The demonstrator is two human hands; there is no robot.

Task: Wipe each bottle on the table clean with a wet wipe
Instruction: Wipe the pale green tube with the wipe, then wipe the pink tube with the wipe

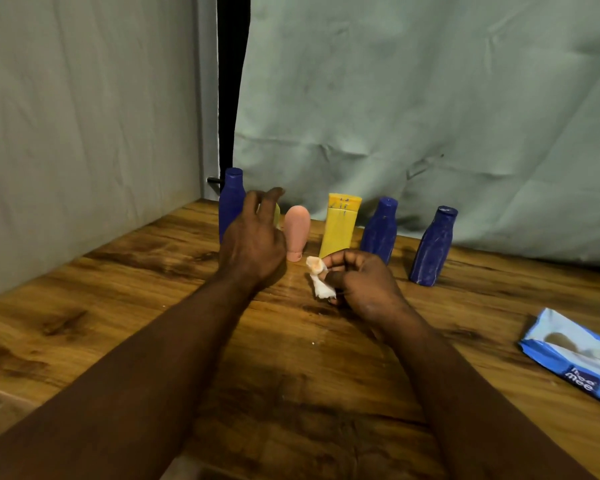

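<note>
Head view: upright bottles (433,247), wet wipe (321,284) in right hand (366,284).

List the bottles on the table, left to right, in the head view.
Tall blue bottle → pink bottle → yellow tube → second blue bottle → third blue bottle. Left out: the yellowish one behind the left hand.
</note>
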